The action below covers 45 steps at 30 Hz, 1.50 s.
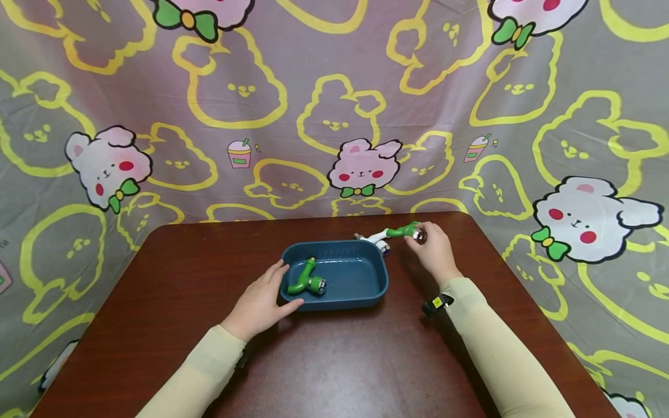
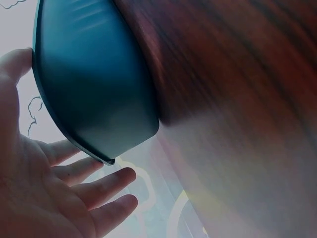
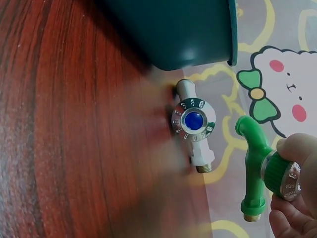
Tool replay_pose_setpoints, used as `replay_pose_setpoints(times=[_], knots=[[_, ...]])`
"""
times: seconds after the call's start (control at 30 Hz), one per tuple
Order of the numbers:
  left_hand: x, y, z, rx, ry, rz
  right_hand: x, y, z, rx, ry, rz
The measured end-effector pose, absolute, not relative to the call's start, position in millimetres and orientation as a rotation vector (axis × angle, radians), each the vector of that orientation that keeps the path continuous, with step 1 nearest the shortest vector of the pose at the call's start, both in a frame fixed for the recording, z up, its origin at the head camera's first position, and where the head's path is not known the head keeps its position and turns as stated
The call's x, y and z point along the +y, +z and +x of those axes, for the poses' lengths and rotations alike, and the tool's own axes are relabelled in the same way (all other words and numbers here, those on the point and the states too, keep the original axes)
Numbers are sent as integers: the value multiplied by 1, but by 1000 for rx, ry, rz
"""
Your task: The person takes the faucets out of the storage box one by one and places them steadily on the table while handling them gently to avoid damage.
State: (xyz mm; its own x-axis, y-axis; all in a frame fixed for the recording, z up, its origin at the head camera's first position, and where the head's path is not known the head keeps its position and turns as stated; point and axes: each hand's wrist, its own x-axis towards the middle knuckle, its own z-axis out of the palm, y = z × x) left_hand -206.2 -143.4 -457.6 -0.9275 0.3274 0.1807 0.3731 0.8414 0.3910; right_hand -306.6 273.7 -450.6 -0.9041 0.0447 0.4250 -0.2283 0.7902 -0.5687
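A green plastic tap is pinched by its round knob between the thumb and fingers of my right hand. In the right wrist view this green tap shows its threaded brass end, held above the table. Beside it, a white tap with a blue-centred knob lies on the table behind the basin's right corner. My left hand touches the left rim of the dark blue basin, fingers spread and fairly straight, thumb along the near edge. Inside the basin, at its left, rests another green tap.
The basin stands toward the back of a brown wooden table. A patterned cloth hangs behind the table and along both sides, close to its back edge.
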Motion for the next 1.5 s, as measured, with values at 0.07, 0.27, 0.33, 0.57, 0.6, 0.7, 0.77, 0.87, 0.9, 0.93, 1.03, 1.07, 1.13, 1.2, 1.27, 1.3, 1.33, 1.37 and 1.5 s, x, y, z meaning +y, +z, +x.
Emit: replay_pose_setpoints(times=[0.07, 0.27, 0.33, 0.57, 0.6, 0.7, 0.77, 0.87, 0.9, 0.93, 1.03, 1.07, 1.13, 1.2, 1.27, 1.3, 1.33, 1.37, 1.5], knots=[[-143, -458, -206, -2910, -652, -557, 275, -452, -307, -2555, 880, 136], [-144, -458, -206, -2904, -649, -560, 278, -457, -310, -2557, 863, 102], [-144, -458, -206, -2904, -646, -561, 279, -458, -311, -2563, 859, 92], [-143, -457, -206, -2908, -653, -556, 284, -462, -316, -2580, 848, 62], [-143, -457, -206, -2909, -654, -554, 285, -463, -316, -2582, 844, 60], [-143, -458, -206, -2912, -653, -551, 286, -465, -318, -2583, 837, 51], [-143, -458, -206, -2911, -652, -554, 287, -466, -320, -2586, 829, 47], [-143, -457, -206, -2912, -656, -556, 289, -469, -321, -2601, 827, 30], [-143, -457, -206, -2912, -655, -556, 289, -469, -321, -2607, 824, 23], [-143, -457, -205, -2912, -656, -557, 290, -470, -321, -2613, 823, 18], [-143, -456, -205, -2914, -654, -556, 290, -472, -321, -2623, 826, 4], [-143, -456, -205, -2914, -653, -555, 291, -472, -321, -2622, 824, 4], [-143, -456, -205, -2915, -651, -554, 291, -473, -322, -2620, 824, 6], [-143, -456, -205, -2918, -650, -552, 291, -474, -322, -2621, 822, 8], [-143, -456, -205, -2922, -647, -551, 291, -476, -322, -2625, 820, 8], [-143, -456, -205, -2922, -648, -551, 291, -476, -323, -2627, 820, 6], [-143, -456, -205, -2923, -649, -552, 291, -477, -323, -2630, 819, 3], [-143, -456, -205, -2924, -646, -553, 291, -477, -323, -2633, 819, -1], [-143, -456, -205, -2920, -642, -557, 291, -480, -324, -2643, 824, -16]])
